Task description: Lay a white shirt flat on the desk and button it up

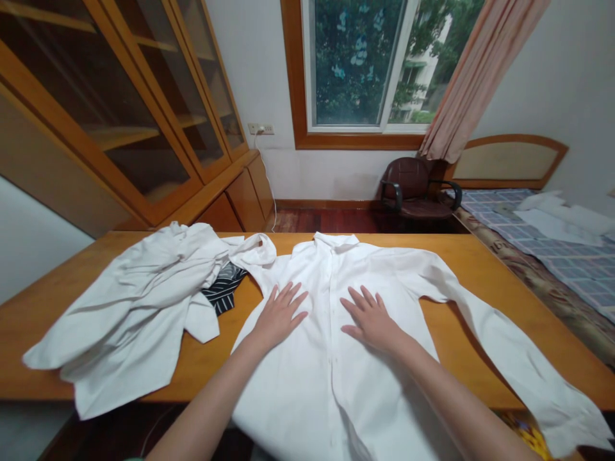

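White garments (139, 307) lay leftmost on the table (206, 365), then our left hand (282, 314), the shirt (331, 349) outspread there, probably light, soft, best held by its shoulders, and our right hand (372, 318), both hands on it, fingers apart.

White long-sleeved shirt (311, 349), front up, spread flat across wooden table (480, 272)

Daylight enters through the window (358, 64); you get soft, moderate light. On your side of the window, your right forearm (442, 392) faintly shades the white shirt (307, 349). Left of the window, the cabinet (185, 137) glass reads dark, and wide-angle distortion tilts its frame. Outer edges look soft.
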A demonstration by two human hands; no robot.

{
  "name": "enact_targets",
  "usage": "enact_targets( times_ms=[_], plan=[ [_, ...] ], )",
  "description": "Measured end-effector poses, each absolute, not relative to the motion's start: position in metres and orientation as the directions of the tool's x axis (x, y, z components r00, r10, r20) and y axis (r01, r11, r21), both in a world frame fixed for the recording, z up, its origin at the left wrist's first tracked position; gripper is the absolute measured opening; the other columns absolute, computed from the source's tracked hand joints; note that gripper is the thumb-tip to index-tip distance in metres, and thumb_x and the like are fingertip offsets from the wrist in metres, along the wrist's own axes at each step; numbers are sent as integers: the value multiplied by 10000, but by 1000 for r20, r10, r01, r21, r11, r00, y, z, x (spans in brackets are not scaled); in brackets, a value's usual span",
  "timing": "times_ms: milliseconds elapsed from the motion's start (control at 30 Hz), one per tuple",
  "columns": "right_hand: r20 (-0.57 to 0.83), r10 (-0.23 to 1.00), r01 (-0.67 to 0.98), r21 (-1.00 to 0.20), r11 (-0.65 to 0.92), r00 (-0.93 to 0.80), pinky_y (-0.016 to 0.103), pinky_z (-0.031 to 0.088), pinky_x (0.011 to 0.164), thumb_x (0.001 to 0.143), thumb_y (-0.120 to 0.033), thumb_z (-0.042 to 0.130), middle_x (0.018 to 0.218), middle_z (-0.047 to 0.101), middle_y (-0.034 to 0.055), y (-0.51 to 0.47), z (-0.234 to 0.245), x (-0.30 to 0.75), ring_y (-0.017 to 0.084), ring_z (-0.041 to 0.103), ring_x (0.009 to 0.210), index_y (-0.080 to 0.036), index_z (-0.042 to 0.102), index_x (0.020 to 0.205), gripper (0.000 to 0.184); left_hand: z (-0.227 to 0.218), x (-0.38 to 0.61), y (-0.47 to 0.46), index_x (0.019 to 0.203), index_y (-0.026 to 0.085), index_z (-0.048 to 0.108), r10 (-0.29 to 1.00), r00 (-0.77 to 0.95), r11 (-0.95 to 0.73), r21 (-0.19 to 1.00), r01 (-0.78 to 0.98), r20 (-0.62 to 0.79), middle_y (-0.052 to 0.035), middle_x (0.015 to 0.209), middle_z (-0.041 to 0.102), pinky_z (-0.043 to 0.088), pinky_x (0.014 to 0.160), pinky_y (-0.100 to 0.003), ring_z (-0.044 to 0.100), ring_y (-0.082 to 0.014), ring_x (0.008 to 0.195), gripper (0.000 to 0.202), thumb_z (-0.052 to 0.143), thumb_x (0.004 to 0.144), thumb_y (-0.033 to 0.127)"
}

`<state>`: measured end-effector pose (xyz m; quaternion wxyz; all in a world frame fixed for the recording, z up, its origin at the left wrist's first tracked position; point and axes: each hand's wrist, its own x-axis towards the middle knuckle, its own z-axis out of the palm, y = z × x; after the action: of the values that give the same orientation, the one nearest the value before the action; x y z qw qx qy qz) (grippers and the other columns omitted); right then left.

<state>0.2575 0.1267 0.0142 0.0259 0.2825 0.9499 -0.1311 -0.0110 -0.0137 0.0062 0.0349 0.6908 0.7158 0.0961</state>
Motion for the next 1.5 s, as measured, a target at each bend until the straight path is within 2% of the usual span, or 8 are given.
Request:
enact_targets(
  times_ms=[267,467,800,900,1033,1200,1333,1500],
  plan=[
    [71,523,512,-132,849,-849,632,166,1178,995,-524,430,1628,291,54,167,4,234,358,207,1502,-319,440,1496,541,-3,-30,22,1400,254,543,970,-82,54,127,990,230,-100,1530,461,154,1221,-596,353,-301,1454,443,430,995,397],
    [158,524,509,-126,851,-837,587,195,1185,1001,-468,439,1574,401,68,158,0,241,328,290,1468,-290,509,1446,485,-2,-25,7,1271,236,616,946,-62,24,124,992,319,-107,1253,615,234,1222,-547,540,-269,1234,360,522,940,344],
    [222,458,440,-130,889,-861,602,241,1160,964,-409,534,1562,415,84,85,-1,285,358,312,1443,-295,500,1446,496,10,16,-77,1157,225,627,948,-30,-7,114,993,316,-85,1198,628,289,1177,-557,545,-272,1178,283,594,893,325],
    [180,459,428,-190,884,-870,559,391,1065,933,-417,588,1439,548,103,81,12,290,359,485,1290,-287,566,1373,460,24,19,-87,938,219,666,964,-34,-11,169,986,264,-43,983,690,350,1115,-535,628,-230,976,123,582,901,302],
    [153,521,438,-375,817,-840,356,537,813,959,-313,536,1157,665,106,114,33,268,228,658,925,-230,639,1244,314,41,16,-73,657,194,602,977,-37,-10,215,977,210,-2,659,630,432,989,-487,614,-174,687,322,500,950,281],
    [315,566,370,-507,779,-762,296,528,854,904,-128,531,1249,614,81,176,36,195,186,652,1004,-240,647,1212,348,42,18,-16,844,199,665,957,-97,-30,427,904,274,-44,865,682,507,802,-334,642,-192,863,186,499,927,204],
    [201,602,487,-421,765,-773,300,524,810,860,-55,525,1379,557,95,206,23,149,215,649,1028,-239,588,1315,495,29,15,41,1014,199,669,918,-175,-41,525,850,355,-61,1036,684,513,941,-366,632,-210,1017,206,523,882,139],
    [211,655,537,-421,731,-726,297,505,752,923,-127,497,1147,641,97,216,2,148,210,658,893,-206,637,1194,315,3,6,74,1193,180,647,936,-161,10,434,901,312,-104,1287,643,427,1113,-448,534,-259,1277,311,537,903,166]
  ],
)
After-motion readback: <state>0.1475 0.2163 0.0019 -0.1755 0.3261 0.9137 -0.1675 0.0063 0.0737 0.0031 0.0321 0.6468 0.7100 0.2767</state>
